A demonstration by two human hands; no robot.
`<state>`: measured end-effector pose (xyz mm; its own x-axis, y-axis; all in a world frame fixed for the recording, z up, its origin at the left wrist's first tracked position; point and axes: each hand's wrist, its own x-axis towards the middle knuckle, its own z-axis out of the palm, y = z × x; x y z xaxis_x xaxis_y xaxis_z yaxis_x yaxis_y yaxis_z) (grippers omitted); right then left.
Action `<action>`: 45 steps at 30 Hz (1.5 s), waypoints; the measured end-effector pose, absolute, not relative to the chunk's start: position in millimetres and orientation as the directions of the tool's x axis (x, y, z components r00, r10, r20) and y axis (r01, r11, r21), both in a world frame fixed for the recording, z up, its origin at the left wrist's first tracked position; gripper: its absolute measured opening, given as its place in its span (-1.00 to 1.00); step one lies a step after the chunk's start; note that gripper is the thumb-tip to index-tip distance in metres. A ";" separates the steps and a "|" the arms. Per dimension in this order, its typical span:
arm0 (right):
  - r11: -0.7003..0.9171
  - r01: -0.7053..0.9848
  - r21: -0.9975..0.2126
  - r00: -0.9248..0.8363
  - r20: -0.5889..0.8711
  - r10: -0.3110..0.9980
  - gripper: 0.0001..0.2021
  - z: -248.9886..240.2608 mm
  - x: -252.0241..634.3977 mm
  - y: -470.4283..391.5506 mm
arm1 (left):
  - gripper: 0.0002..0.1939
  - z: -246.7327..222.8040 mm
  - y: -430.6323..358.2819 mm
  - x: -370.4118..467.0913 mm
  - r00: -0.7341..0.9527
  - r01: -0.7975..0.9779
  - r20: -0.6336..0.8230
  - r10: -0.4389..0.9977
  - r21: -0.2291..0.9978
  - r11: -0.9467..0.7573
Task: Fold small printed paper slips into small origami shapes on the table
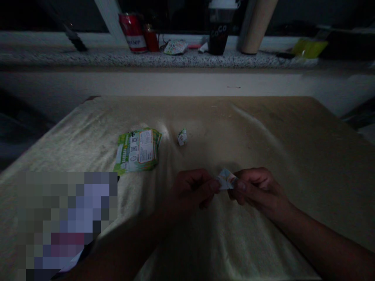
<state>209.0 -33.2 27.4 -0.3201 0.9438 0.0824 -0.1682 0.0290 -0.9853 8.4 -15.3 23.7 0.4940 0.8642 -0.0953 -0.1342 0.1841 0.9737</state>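
A small folded paper (226,179), pale with coloured print and crease lines, is pinched between both hands above the cloth-covered table (263,128). My left hand (199,187) grips its left corner between thumb and fingers. On the opposite side, my right hand (254,185) has its thumb and fingers closed on the right corner. Beyond the hands lies another small folded paper piece (182,137) with printed patches. Left of it is a stack of green printed leaflets (137,150), slightly fanned at the edge.
Along the speckled windowsill (102,58) stand a red can (133,33), a smaller red container (151,38), a dark cup with a white lid (219,29) and a tan cylinder (258,29). A yellow item (309,47) lies at its right. Pixelation covers the lower left.
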 end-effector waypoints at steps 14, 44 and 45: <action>0.049 -0.041 -0.998 -0.228 0.057 0.972 -0.73 22.8 206.9 -33.8 | -0.78 20.4 -17.7 8.1 0.457 -0.110 -0.134 0.879 0.973 0.205; -0.034 0.010 -0.999 -0.228 -0.036 0.973 -0.76 19.9 202.8 -35.1 | -0.83 28.4 -20.9 7.4 0.440 0.236 0.170 0.882 0.926 -0.296; -0.039 0.009 -0.999 -0.234 -0.040 0.971 -0.77 20.3 202.1 -35.0 | -0.84 28.4 -20.5 7.1 0.437 0.225 0.161 0.885 0.933 -0.280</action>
<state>202.1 -35.0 20.3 -0.2343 0.9713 -0.0403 0.0092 -0.0393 -0.9992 7.1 -20.5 28.4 0.4373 0.8849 0.1605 0.2247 -0.2804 0.9332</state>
